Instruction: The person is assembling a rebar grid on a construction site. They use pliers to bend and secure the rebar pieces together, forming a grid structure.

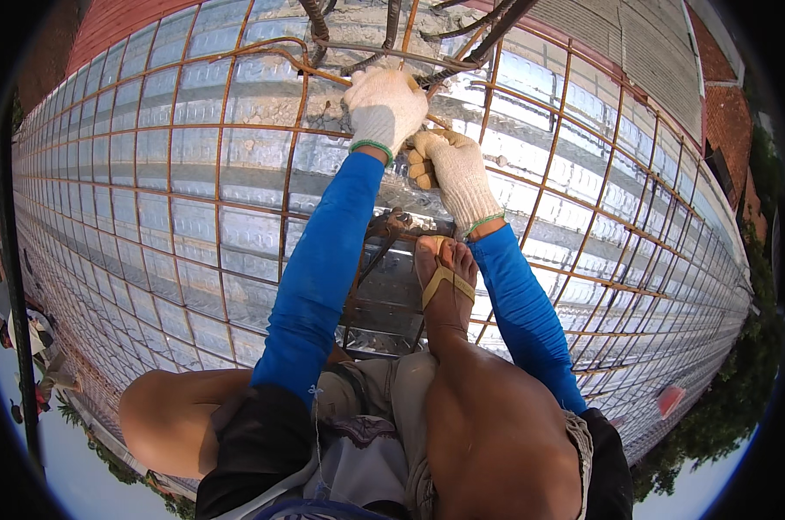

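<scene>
My left hand [384,108], in a white knit glove with a green cuff, is closed at a thin rusty steel rod [321,74] of the mesh. Its fingers curl down out of sight, so what they hold is hidden. Thick dark ribbed rebar [501,33] rises just beyond it. Slightly nearer and to the right, my right hand [457,173] is closed in a matching glove with tan-coated fingers. Whatever lies inside that fist cannot be made out. The two gloves nearly touch above the corrugated metal decking [323,186].
Rusty wire mesh [219,165] spreads over the decking on both sides. My sandalled foot [447,273] stands close below the right hand, beside a tied bar joint [397,224]. A red roof [123,30] lies far left, a grey roof [622,52] far right.
</scene>
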Demonstrator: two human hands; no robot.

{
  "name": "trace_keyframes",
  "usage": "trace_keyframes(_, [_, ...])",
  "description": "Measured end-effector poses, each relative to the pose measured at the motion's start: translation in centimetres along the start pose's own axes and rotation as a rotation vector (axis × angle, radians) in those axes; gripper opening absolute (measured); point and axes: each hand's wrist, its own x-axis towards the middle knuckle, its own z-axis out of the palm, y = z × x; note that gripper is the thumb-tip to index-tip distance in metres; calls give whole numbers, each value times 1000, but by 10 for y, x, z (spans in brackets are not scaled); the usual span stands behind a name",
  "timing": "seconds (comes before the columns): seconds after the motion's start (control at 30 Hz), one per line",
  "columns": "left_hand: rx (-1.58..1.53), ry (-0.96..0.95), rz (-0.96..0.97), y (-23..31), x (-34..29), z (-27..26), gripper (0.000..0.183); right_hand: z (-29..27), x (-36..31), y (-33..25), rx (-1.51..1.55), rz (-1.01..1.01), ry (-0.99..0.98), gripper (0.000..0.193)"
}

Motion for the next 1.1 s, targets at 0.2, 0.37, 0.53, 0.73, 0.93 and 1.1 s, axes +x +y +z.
trace_keyframes(0.2, [-200, 381, 190, -14, -18, 18, 30, -33, -11, 15, -517, -194, 13, 16])
trace_keyframes(0.37, [-125, 396, 275, -8, -27, 9, 27, -21, -15, 12, -670, -413, 104, 24])
trace_keyframes(0.53, [-195, 299, 298, -20, -14, 8, 27, -16, -7, 5, -792, -438, 100, 29])
trace_keyframes(0.73, [-258, 269, 327, -24, -14, 7, 29, -11, -14, 14, -837, -496, 146, 33])
trace_keyframes(0.93, [-279, 280, 377, -29, -15, 6, 29, -26, -4, 24, -690, -382, 85, 37])
trace_keyframes(1.1, [-372, 296, 353, -30, -18, 12, 21, -14, -12, 27, -725, -471, 135, 42])
